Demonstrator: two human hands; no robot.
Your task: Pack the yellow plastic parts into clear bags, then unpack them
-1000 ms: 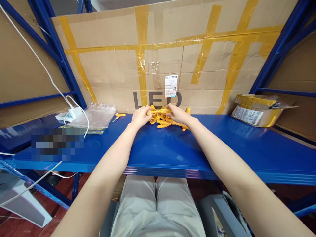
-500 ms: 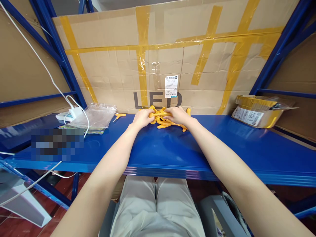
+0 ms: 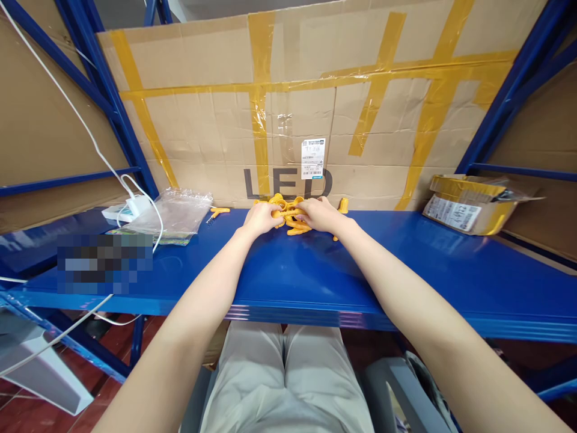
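Observation:
Near the back of the blue shelf, my left hand [image 3: 264,219] and my right hand [image 3: 321,214] are closed on opposite ends of a yellow stick-like plastic piece [image 3: 289,213]. It lies roughly level between my fingertips. Behind and under it is a heap of loose yellow plastic pieces [image 3: 297,229], some round and cup-like, others long and thin. A yellow cup-shaped piece [image 3: 343,205] stands just right of my right hand. My fingers partly cover the heap, so the held piece's exact kind is unclear.
A blue metal shelf [image 3: 297,276] carries everything. Behind stands a large taped cardboard sheet [image 3: 202,138]. On the left are a clear plastic bag [image 3: 174,210], a white plug with cable [image 3: 139,206] and a small yellow-handled tool [image 3: 219,211]. A taped carton [image 3: 469,204] sits right.
My right hand has shifted slightly, and the yellow piece between my hands has dropped a little and lies more level. My left hand has barely moved.

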